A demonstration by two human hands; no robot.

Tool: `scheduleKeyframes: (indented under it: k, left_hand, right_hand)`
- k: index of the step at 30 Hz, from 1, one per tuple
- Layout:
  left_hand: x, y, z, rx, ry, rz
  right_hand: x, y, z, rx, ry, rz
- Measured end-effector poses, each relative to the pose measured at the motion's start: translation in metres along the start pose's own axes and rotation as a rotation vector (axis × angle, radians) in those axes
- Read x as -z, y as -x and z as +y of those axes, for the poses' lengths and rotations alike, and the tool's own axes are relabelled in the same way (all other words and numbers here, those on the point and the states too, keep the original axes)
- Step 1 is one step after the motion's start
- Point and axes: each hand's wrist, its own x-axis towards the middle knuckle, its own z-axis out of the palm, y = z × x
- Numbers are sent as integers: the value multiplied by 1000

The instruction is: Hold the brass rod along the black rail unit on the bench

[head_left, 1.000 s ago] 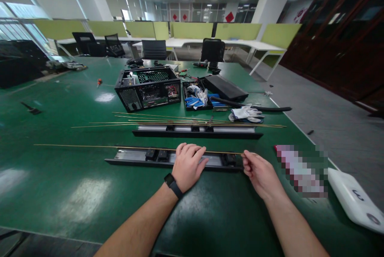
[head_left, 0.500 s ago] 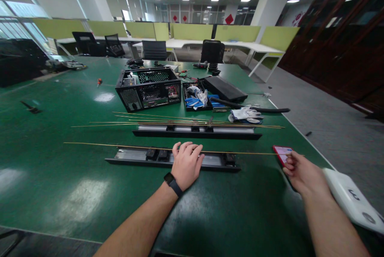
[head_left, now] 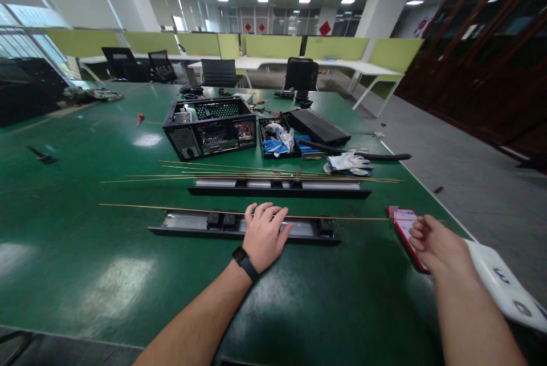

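A long thin brass-coloured rod (head_left: pixel 141 206) lies lengthwise over the nearer black-edged metal rail (head_left: pixel 179 222) on the green table. My right hand (head_left: pixel 431 240) pinches the rod near its right end, above a red-edged phone (head_left: pixel 405 229). Across the middle of the rail rests my left hand (head_left: pixel 265 232), its fingers spread over the rod and its thumb apart. The palm hides that part of the rail. Two black blocks (head_left: pixel 221 220) sit in the rail left of this hand, and another black block (head_left: pixel 323 226) is near the right end.
Behind is a second rail (head_left: pixel 280 191) with several thin rods (head_left: pixel 145 176) over it. Farther back stand an open black computer case (head_left: pixel 209 129), a tray with blue-and-white gloves (head_left: pixel 277 141) and another glove pair (head_left: pixel 348 163). A white device (head_left: pixel 499 280) lies by my right forearm.
My right hand has shifted slightly right, and the rod has slid right with it across the rail. More of the phone shows. My left hand stays in place on the rail.
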Motion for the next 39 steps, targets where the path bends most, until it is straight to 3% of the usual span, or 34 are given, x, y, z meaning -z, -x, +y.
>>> scheduleKeyframes:
  k: [4, 8, 15, 21, 33, 39]
  left_hand:
    - [1, 1, 0, -3, -8, -6]
    - [1, 0, 0, -12, -19, -4]
    - [0, 0, 1, -10, -25, -6]
    - [0, 1, 1, -14, -26, -13]
    - [0, 0, 0, -27, -27, -4]
    - [-1, 0, 0, -33, -43, 8]
  right_hand:
    - [-28, 44, 25, -83, 44, -117]
    - [-53, 81, 51, -61, 84, -346]
    - [-85, 109, 74, 45, 215, -457]
    - [-88, 116, 76, 74, 264, -369]
    - [-81, 106, 76, 88, 193, -445]
    - [-76, 101, 68, 67, 85, -399]
